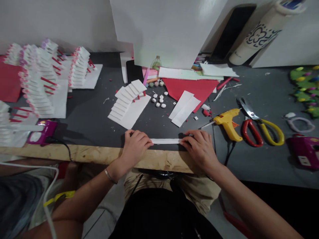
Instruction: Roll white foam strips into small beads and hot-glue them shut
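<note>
A narrow white strip (166, 141) lies level near the table's front edge, held at both ends. My left hand (136, 143) pinches its left end between thumb and fingers. At its right end my right hand (198, 146) has its fingers closed on the strip. Beyond my left hand is a small white staircase model (128, 101) on a white base with red posts. Two white rectangular pieces (183, 108) rest partly on a red sheet (191, 88). Several small white lumps (161, 99) sit between the model and the red sheet.
To the right are a yellow glue gun (228, 124), scissors (261, 126) with red and yellow handles, and a purple power block (305, 151). More staircase models (40, 83) and another purple block (43, 131) stand left. A bottle (261, 35) is at the back right. Another person sits at left.
</note>
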Tool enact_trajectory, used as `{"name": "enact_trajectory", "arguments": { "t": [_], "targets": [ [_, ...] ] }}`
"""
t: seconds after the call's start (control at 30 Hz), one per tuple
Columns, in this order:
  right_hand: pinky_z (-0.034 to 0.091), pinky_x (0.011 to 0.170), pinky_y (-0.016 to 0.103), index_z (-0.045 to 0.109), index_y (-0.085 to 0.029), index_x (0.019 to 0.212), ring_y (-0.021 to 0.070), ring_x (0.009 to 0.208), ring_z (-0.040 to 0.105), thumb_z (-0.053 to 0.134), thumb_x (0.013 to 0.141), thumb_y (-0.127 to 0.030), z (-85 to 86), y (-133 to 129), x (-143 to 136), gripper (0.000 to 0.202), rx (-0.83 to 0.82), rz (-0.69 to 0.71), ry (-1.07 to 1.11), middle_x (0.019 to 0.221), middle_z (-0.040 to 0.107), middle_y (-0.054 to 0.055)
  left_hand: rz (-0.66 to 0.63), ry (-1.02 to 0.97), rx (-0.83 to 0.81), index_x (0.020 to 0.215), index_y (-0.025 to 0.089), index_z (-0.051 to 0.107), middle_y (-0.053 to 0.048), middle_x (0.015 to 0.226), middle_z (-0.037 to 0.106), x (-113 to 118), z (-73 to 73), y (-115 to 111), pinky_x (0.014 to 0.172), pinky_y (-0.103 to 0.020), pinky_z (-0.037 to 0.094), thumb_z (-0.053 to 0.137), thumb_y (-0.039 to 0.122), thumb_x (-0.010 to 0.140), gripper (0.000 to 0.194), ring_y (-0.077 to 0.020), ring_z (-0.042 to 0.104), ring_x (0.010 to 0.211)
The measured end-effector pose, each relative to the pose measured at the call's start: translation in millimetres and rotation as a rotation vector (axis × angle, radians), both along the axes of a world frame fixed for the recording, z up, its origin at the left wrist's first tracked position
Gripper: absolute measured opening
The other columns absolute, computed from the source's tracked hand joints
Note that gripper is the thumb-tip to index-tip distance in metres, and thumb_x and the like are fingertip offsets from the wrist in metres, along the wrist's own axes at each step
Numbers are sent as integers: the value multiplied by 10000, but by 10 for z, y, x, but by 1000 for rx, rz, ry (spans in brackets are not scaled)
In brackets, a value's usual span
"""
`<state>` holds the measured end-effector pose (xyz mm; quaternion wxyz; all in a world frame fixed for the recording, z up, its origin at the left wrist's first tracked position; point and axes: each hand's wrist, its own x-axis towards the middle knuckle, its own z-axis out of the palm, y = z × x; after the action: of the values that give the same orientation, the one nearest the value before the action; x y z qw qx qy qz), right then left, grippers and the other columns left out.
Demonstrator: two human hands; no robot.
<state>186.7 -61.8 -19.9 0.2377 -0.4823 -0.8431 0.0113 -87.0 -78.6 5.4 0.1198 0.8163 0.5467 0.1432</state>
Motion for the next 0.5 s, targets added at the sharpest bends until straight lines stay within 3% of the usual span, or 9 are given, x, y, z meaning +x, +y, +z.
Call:
{"name": "enact_trajectory", "arguments": {
  "t": [0.3, 0.5],
  "targets": [
    [339, 833, 419, 697, -224, 748, 278, 1021, 516, 657, 893, -323, 160, 38, -10, 180, -178, -54, -36, 1060, 674, 68, 118, -26, -247, 765, 209, 685, 5, 790, 699, 51, 138, 117, 898, -413, 261, 676, 333, 891, 177, -192, 540, 845],
    [324, 834, 397, 686, -225, 779, 265, 1001, 520, 692, 866, -334, 113, 161, -3, 140, -238, -59, -13, 1033, 662, 68, 133, -54, -328, 775, 193, 647, 17, 799, 657, 43, 140, 242, 854, -375, 273, 726, 276, 834, 129, -182, 539, 832]
  ]
}}
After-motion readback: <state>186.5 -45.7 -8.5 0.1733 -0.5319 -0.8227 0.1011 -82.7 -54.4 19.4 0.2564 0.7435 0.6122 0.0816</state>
